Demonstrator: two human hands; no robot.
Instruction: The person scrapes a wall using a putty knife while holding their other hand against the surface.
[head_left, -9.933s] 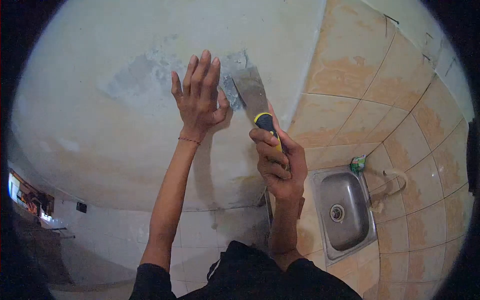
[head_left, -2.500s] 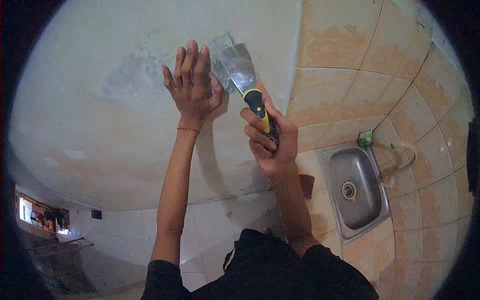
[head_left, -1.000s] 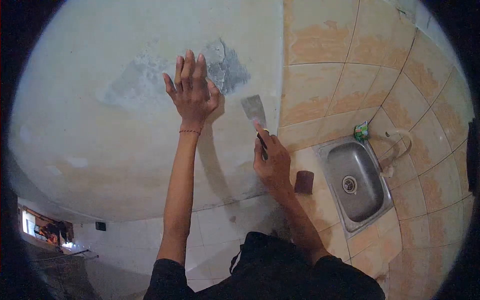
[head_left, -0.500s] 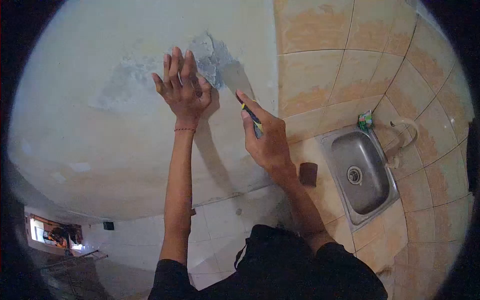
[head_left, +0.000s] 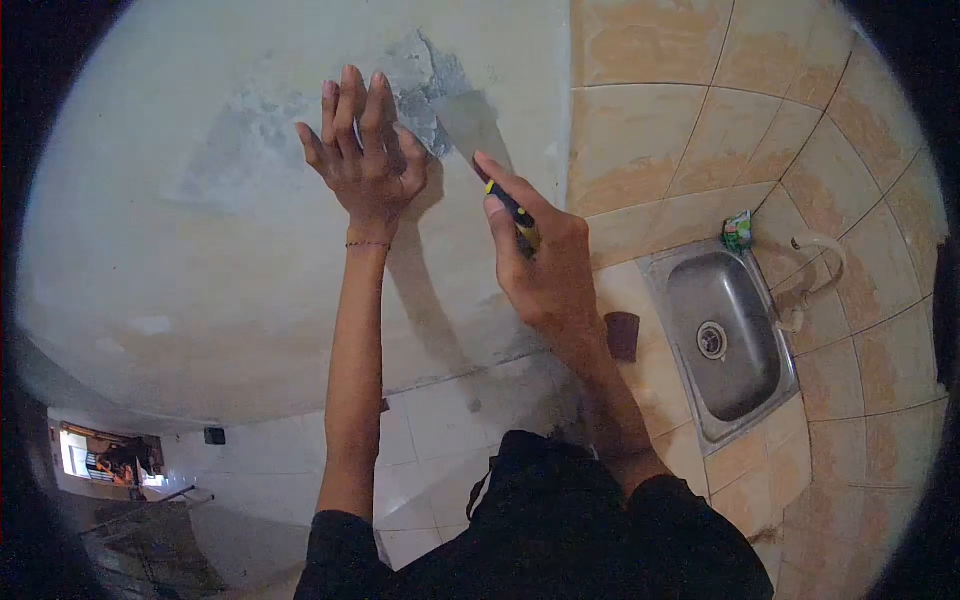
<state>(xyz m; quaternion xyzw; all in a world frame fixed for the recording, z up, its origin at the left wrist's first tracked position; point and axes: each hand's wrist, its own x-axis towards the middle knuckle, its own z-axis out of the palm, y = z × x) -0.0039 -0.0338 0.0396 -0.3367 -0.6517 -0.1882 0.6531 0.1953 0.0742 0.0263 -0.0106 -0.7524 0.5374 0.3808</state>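
Note:
My right hand (head_left: 548, 255) grips a putty knife (head_left: 513, 212) by its black and yellow handle, with the index finger stretched along it toward the blade. The wide, flat blade lies against the wall at the right edge of a rough grey patch (head_left: 418, 70) where the paint is broken and flaking. Just left of that patch, my left hand (head_left: 368, 170) rests on the wall with its fingers spread, holding nothing. Its thumb is close to the damaged area.
A steel sink (head_left: 735, 385) is set in the tiled counter at the right, with a pale tap (head_left: 825, 245) and a green packet (head_left: 737, 232) behind it. A dark brown piece (head_left: 621, 337) lies on the counter. Beige tiles (head_left: 650, 130) meet the painted wall (head_left: 180, 270).
The wall, patch and both hands appear a little higher in view, mostly from a shift of the camera. The putty knife blade stays at the patch's edge.

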